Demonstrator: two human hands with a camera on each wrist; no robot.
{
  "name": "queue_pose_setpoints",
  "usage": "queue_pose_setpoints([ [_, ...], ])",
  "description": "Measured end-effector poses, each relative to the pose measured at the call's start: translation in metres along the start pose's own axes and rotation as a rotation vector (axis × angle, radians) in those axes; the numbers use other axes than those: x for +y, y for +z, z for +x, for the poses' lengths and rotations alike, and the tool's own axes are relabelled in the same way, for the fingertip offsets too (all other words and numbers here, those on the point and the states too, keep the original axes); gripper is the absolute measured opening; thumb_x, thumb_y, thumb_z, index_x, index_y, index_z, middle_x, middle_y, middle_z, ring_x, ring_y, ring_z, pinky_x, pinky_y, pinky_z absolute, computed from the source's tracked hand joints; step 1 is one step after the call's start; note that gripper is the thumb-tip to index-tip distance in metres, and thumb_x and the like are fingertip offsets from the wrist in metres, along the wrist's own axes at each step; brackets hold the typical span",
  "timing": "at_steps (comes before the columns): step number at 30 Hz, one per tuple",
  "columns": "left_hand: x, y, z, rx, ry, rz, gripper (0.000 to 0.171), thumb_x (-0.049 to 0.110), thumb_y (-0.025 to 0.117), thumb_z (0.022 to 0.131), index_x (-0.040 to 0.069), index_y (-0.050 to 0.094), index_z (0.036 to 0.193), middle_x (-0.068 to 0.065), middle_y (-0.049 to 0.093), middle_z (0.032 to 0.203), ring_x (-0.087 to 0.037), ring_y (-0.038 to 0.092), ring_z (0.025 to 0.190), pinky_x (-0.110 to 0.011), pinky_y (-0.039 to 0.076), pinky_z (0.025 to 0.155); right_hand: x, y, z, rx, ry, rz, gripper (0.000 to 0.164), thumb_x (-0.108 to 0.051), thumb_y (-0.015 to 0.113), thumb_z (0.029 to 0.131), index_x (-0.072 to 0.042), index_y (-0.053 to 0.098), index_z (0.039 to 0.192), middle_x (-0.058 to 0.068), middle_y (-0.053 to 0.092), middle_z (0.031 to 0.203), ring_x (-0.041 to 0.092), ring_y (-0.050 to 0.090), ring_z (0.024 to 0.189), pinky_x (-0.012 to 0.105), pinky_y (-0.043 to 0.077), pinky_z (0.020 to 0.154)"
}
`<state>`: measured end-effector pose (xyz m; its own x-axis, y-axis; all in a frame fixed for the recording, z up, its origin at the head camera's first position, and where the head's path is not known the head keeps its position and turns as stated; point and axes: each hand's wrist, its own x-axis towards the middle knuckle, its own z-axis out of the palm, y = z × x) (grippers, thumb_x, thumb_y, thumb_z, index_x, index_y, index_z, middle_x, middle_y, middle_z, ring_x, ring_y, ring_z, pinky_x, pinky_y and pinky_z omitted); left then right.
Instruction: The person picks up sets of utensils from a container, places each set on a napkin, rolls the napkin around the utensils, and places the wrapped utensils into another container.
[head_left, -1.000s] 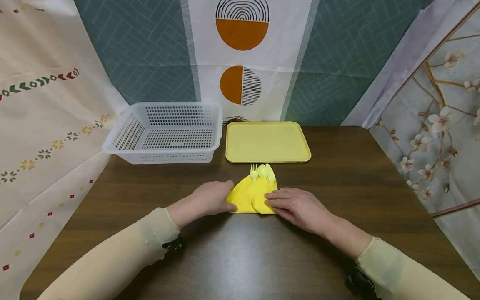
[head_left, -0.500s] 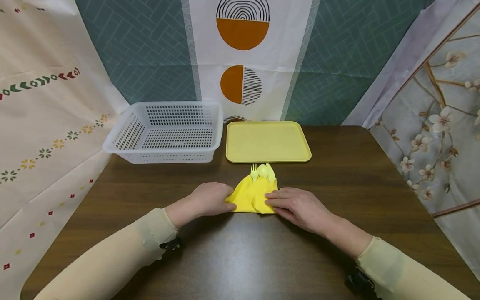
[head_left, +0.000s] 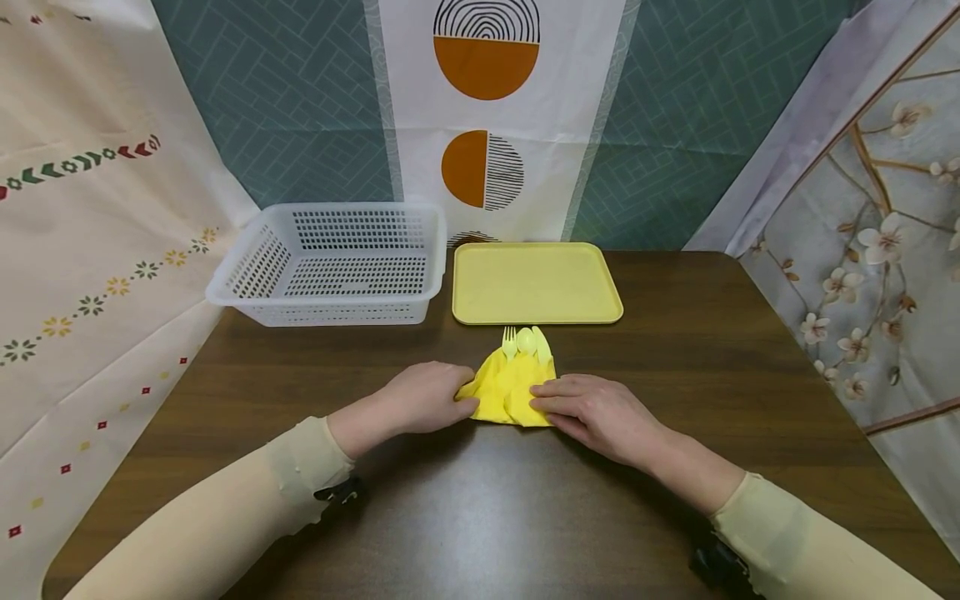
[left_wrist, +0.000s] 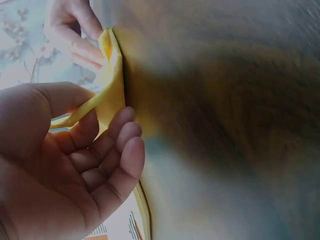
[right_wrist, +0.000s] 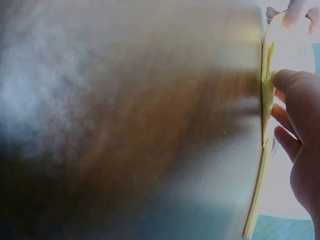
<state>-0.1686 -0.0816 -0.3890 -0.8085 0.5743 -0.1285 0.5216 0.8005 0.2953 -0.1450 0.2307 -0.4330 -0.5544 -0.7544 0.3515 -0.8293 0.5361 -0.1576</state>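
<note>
A yellow cloth napkin [head_left: 498,387] lies folded on the table, partly wrapped over a pale yellow fork [head_left: 510,340], spoon [head_left: 527,342] and knife [head_left: 542,345]. Their heads stick out at its far edge, while their handles are hidden under the cloth. My left hand [head_left: 423,398] pinches the napkin's left corner between thumb and index finger, lifting it slightly, as the left wrist view shows; the other fingers curl loosely below. On the napkin's right part, my right hand [head_left: 600,417] presses down with extended fingers [head_left: 553,389].
Beyond the napkin lies a pale yellow tray [head_left: 536,283]. To its left stands a white perforated plastic basket [head_left: 345,267]. Both rest on the dark wooden table [head_left: 675,333], with patterned cloths hanging around its back and sides.
My left hand has drawn the napkin's left corner slightly up and inward, so the cloth's left side is more bunched. My right hand, the cutlery, tray and basket stay in place.
</note>
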Motion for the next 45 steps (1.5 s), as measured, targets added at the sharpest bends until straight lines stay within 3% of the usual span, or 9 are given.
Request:
queue_pose_setpoints([
  [16, 0.021, -0.007, 0.005, 0.135, 0.095, -0.082, 0.026, 0.029, 0.07, 0.105, 0.016, 0.058, 0.086, 0.005, 0.044, 0.069, -0.017, 0.048, 0.066, -0.032, 0.037, 0.062, 0.002, 0.001, 0.0, 0.012, -0.012, 0.003, 0.044, -0.014, 0.092, 0.092, -0.017, 0.082, 0.134, -0.002, 0.075, 0.14, 0.02, 0.071, 0.13, 0.047, 0.058, 0.105],
  [24, 0.029, -0.007, 0.009, 0.143, 0.114, -0.126, 0.026, 0.03, 0.073, 0.106, 0.016, 0.06, 0.088, 0.005, 0.046, 0.071, -0.015, 0.049, 0.068, -0.032, 0.039, 0.063, 0.001, 0.0, 0.001, 0.012, -0.005, 0.0, 0.043, -0.015, 0.093, 0.092, -0.017, 0.082, 0.133, -0.002, 0.075, 0.14, 0.02, 0.071, 0.13, 0.047, 0.058, 0.106],
  [35, 0.039, -0.002, 0.017, 0.167, 0.129, -0.173, 0.032, 0.03, 0.075, 0.105, 0.017, 0.059, 0.08, 0.007, 0.047, 0.068, -0.012, 0.048, 0.064, -0.029, 0.038, 0.06, 0.001, 0.0, 0.001, 0.0, -0.005, -0.002, 0.042, -0.015, 0.091, 0.093, -0.017, 0.082, 0.134, -0.002, 0.075, 0.139, 0.019, 0.07, 0.13, 0.046, 0.058, 0.106],
  [45, 0.045, 0.005, 0.025, 0.183, 0.166, -0.179, 0.037, 0.029, 0.075, 0.105, 0.017, 0.055, 0.076, 0.007, 0.046, 0.066, -0.013, 0.047, 0.063, -0.03, 0.037, 0.059, 0.001, 0.001, 0.002, 0.041, -0.043, -0.006, 0.044, -0.011, 0.091, 0.093, -0.017, 0.081, 0.135, -0.002, 0.076, 0.137, 0.019, 0.072, 0.127, 0.045, 0.059, 0.103],
])
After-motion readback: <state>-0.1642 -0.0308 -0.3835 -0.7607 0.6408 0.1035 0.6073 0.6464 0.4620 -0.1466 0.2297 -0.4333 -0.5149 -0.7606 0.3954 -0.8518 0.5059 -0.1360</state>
